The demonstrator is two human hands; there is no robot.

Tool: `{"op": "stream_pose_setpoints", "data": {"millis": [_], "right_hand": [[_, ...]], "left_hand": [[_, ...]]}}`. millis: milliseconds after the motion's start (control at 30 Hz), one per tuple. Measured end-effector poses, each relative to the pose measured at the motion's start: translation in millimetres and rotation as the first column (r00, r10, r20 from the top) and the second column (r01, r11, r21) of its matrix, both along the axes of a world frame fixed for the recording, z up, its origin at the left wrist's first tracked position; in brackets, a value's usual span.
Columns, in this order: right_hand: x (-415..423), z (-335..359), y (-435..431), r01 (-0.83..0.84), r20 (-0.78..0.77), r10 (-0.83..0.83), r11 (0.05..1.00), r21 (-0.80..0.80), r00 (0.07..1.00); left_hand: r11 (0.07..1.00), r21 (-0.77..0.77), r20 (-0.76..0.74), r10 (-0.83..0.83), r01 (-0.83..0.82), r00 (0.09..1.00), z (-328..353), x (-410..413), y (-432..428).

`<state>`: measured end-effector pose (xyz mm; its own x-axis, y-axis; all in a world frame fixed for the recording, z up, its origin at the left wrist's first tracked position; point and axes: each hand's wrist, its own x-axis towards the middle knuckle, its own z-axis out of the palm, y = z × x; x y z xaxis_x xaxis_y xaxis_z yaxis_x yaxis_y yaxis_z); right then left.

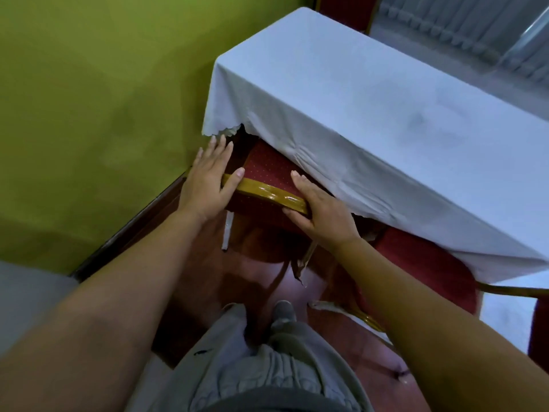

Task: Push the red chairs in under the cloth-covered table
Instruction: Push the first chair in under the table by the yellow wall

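Note:
A red chair [269, 169] with a gold-painted top rail [264, 191] stands at the near left corner of the table, its dotted seat partly under the white cloth [371, 108]. My left hand [208, 178] lies flat on the left end of the rail, fingers spread, thumb over the rail. My right hand [319, 211] rests on the right end of the rail, thumb under it. A second red chair [427, 266] stands further right, its back out from the table edge, partly hidden by my right forearm.
A green wall [89, 99] with a dark skirting board runs close on the left of the chair. The floor [255, 269] is glossy reddish-brown. My grey trousers and one shoe [283, 315] show below. Another cloth-covered table [463, 37] stands beyond.

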<state>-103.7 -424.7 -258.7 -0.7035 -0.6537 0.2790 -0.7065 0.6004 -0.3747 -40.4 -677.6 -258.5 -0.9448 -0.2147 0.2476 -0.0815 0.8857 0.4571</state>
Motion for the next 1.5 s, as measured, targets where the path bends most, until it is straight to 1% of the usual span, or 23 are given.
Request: {"op": "stream_pose_setpoints", "data": {"millis": [167,233,333,400,433,533,633,833,1067,1333,1500], "right_hand": [[28.0,-2.1,-11.0,0.087,-0.048,-0.088,0.996,-0.02,0.995],[31.3,-3.0,-11.8,0.121,-0.066,-0.121,0.993,-0.009,0.99],[32.4,-2.8,-16.8,0.157,-0.137,-0.153,0.987,0.016,0.979],[33.1,-1.9,-17.7,0.185,-0.123,-0.177,0.981,0.058,0.977],[31.3,-1.7,-18.0,0.197,-0.11,-0.189,0.978,0.064,0.976],[24.8,-1.9,-22.7,0.192,-0.138,-0.181,0.978,0.078,0.974],[15.1,-2.7,-31.7,0.217,-0.117,-0.206,0.972,0.088,0.971],[-13.1,-4.7,-45.5,0.228,-0.136,-0.218,0.972,0.063,0.966],[-49.9,-4.8,-67.8,0.296,-0.168,-0.28,0.952,0.078,0.945],[-82.1,1.3,-80.9,0.292,-0.108,-0.278,0.945,0.144,0.954],[-97.2,0.9,-86.0,0.3,-0.102,-0.287,0.943,0.143,0.952]], "left_hand": [[0.998,-0.011,-0.016,-0.06,0.06,0.998,-1.3,8.0,-11.6],[0.998,-0.009,-0.007,-0.06,0.06,0.998,-2.7,9.3,-13.2],[1.0,-0.013,-0.002,-0.026,0.026,1.0,-2.7,5.2,-13.3],[1.0,0.012,0.019,-0.019,0.018,1.0,-1.1,6.0,-13.3],[1.0,0.013,0.007,-0.012,0.012,1.0,-1.9,3.0,-14.4],[0.999,0.026,-0.005,-0.021,0.021,1.0,-2.5,-4.7,-18.1],[1.0,0.026,0.034,-0.011,0.011,0.999,-3.3,-16.3,-28.3],[0.999,0.015,0.068,-0.031,0.03,0.997,-5.4,-49.2,-44.5],[0.999,0.025,0.077,-0.046,0.045,0.996,-4.3,-95.3,-66.4],[0.997,0.027,0.075,-0.076,0.075,0.994,-4.0,-128.8,-79.3],[0.996,0.03,0.074,-0.084,0.082,0.994,-3.8,-146.1,-85.4]]}}
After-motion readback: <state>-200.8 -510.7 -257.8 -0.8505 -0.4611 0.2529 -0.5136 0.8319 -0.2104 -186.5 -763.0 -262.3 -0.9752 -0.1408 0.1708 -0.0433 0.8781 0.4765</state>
